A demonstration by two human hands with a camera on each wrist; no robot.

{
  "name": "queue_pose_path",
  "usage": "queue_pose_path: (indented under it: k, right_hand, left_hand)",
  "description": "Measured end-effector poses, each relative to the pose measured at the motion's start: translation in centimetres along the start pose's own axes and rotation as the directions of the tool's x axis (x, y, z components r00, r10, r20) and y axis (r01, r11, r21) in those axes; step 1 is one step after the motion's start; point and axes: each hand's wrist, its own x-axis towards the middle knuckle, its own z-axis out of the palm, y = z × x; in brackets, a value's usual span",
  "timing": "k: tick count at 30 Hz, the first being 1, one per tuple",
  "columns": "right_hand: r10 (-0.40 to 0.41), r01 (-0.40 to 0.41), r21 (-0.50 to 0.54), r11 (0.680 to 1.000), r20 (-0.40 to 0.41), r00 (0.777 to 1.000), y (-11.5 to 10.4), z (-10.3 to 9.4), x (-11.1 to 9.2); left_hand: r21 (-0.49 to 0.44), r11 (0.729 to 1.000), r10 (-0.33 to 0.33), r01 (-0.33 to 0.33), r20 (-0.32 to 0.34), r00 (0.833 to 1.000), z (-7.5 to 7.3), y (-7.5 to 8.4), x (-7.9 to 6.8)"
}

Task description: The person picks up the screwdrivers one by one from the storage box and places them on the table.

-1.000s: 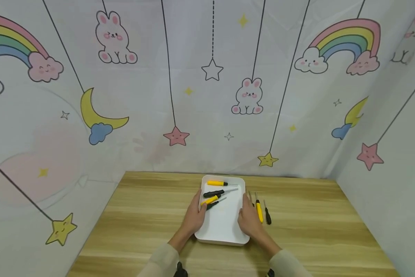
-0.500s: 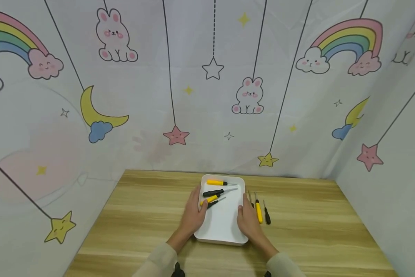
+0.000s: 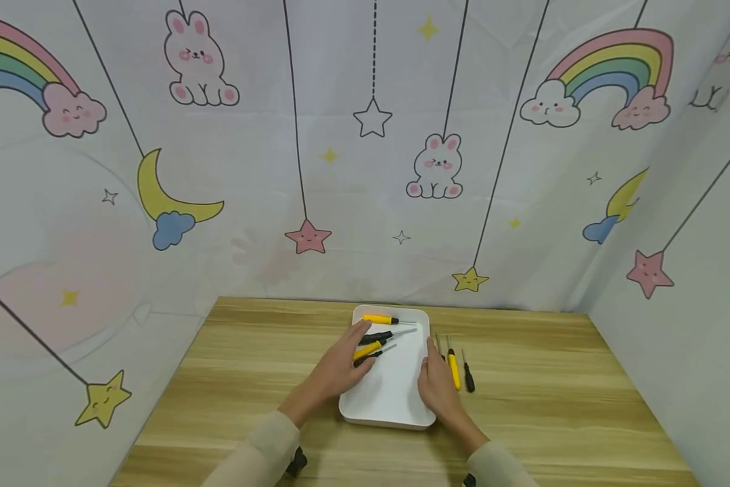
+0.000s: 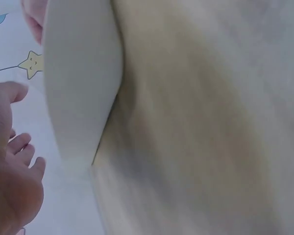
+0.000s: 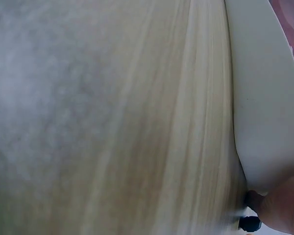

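A white rectangular tray point(image 3: 385, 399) stands on the table with several yellow- and black-handled screwdrivers in its far left part. A yellow screwdriver point(image 3: 379, 319) lies near its far end, with a black screwdriver point(image 3: 377, 337) just nearer. My left hand point(image 3: 343, 365) is over the tray's left side, its fingers spread loosely above the nearer handles and partly covering them. In the left wrist view its fingers are apart with nothing between them. My right hand point(image 3: 439, 387) grips the tray's right wall, thumb at the inner side; its other fingers are mostly hidden in the head view.
Right of the tray lie a yellow screwdriver point(image 3: 454, 370), a black screwdriver point(image 3: 469, 379) and one more partly behind the right hand. The wooden table point(image 3: 541, 399) meets a patterned white curtain point(image 3: 365, 270) at the back and right.
My left hand has let go of the tray's left edge and moved up and inward over the screwdrivers. The right hand keeps its grip, and the tray has stayed about in place.
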Motion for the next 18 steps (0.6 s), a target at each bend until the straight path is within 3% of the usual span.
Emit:
queue_pose_path:
  k: [3, 6, 18]
  right_hand:
    - [-0.006, 0.006, -0.01, 1.0, -0.006, 1.0, 0.1, 0.0, -0.1]
    - [-0.01, 0.01, -0.008, 1.0, -0.01, 1.0, 0.1, 0.0, -0.1]
    - [-0.012, 0.012, 0.01, 1.0, 0.0, 1.0, 0.5, 0.0, 0.0]
  left_hand:
    - [0.047, 0.999, 0.006, -0.01, 0.1, 0.995, -1.0, 0.0, 0.4]
    - [0.089, 0.996, 0.008, -0.022, 0.158, 0.987, -1.8, -0.2, 0.8]
    - [0.229, 0.967, 0.044, -0.107, 0.263, 0.964, -4.0, -0.5, 2.1]
